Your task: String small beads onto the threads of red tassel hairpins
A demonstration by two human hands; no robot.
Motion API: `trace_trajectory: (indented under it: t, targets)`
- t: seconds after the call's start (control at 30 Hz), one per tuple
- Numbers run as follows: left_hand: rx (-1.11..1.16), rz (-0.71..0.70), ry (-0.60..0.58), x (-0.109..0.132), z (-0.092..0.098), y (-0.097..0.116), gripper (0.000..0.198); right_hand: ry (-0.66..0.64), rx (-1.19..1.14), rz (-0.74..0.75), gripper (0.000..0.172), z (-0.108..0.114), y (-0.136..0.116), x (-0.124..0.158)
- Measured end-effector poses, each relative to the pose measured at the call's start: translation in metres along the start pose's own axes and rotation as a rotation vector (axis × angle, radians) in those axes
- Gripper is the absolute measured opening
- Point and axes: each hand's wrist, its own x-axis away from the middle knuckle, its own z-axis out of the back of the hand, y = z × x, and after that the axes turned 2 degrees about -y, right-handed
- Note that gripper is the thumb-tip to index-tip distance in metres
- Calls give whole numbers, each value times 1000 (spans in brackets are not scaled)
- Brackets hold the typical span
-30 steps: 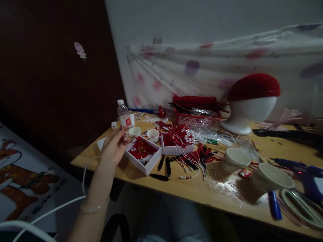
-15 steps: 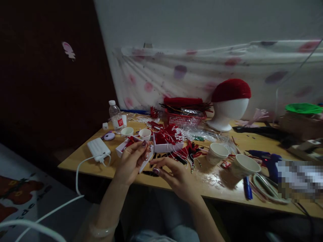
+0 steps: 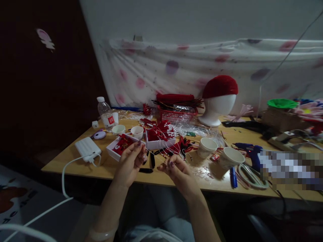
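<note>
Over the table's front edge, my left hand pinches the end of a thin pale thread. To its right, my right hand is closed with thumb and fingers together on the thread's other side. The thread spans the gap between both hands. Just behind my left hand lies a white box with red pieces in it. Another white box holds red material and white beads. Small black pieces lie between my hands on the table.
Paper cups stand right of my hands, near a blue glue gun, scissors and a blue pen. Behind are a red basket and a white foam head. A bottle and white power bank are left.
My hands have moved apart, and a thread now shows between them. The camera view has shifted to the right, and more of the left white box shows.
</note>
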Motion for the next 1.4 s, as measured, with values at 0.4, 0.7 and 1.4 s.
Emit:
trace_trajectory:
  t: [0.4, 0.7, 1.4]
  targets:
    - [137, 3, 187, 9, 5, -8, 16, 218, -161, 3, 40, 21, -23, 15]
    - [528, 186, -41, 18, 2, 13, 41, 358, -53, 64, 44, 35, -38, 18]
    - [716, -325, 62, -1, 42, 84, 47, 513, 299, 258, 38, 87, -94, 3]
